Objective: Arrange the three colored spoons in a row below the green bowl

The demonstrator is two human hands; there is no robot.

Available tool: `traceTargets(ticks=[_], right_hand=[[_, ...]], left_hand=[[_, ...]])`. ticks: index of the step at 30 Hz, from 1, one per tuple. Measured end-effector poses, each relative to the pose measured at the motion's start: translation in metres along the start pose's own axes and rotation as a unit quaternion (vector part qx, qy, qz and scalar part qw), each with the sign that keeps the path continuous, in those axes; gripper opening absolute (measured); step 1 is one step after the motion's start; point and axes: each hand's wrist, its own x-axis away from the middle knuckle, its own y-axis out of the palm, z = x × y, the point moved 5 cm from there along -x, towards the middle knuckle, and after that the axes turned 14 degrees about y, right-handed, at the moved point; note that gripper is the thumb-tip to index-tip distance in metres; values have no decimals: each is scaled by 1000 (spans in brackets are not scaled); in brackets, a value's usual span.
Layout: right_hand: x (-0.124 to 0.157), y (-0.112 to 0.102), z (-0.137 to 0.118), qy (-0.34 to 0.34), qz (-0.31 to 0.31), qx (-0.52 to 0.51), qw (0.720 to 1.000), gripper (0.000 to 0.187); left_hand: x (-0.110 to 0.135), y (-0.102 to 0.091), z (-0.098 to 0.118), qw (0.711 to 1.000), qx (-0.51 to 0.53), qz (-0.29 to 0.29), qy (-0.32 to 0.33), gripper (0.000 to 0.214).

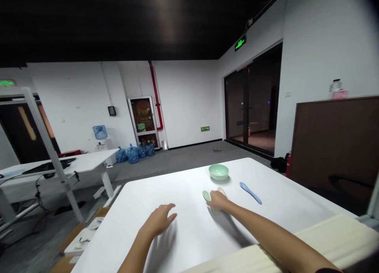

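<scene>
My right hand has its fingers closed at the middle of a light green spoon, whose bowl end points away from me. Partly hidden behind that hand lies a pale pinkish spoon. Farther right, a blue spoon rests at a slant on the white table. Beyond the hand stands a light green bowl, upright, with nothing visible inside. Off to the left, my left hand hovers over the table, thumb and fingers apart, holding nothing.
A cream cloth lies along the table's near right edge. Brown panelling rises on the right. To the left are another white desk, a metal post and open boxes on the floor. Several blue water bottles stand by the wall.
</scene>
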Motion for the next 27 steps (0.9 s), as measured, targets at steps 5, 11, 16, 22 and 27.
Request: traceTargets(ticks=[5, 11, 16, 22, 27], right_hand=[[8, -32, -2, -43, 50, 19, 998, 44], [3, -75, 25, -116, 74, -61, 989, 63], [-2, -81, 70, -76, 91, -57, 991, 78], [1, -61, 103, -44, 80, -29, 995, 82], [1, -58, 105, -47, 71, -28, 996, 85]], left_hand=[[0, 0, -1, 1000, 2, 7, 1, 55], [3, -3, 7, 1000, -4, 4, -1, 54], [4, -6, 9, 1000, -3, 10, -1, 55], [2, -5, 9, 1000, -6, 10, -5, 54], [2, -5, 7, 1000, -2, 10, -9, 55]])
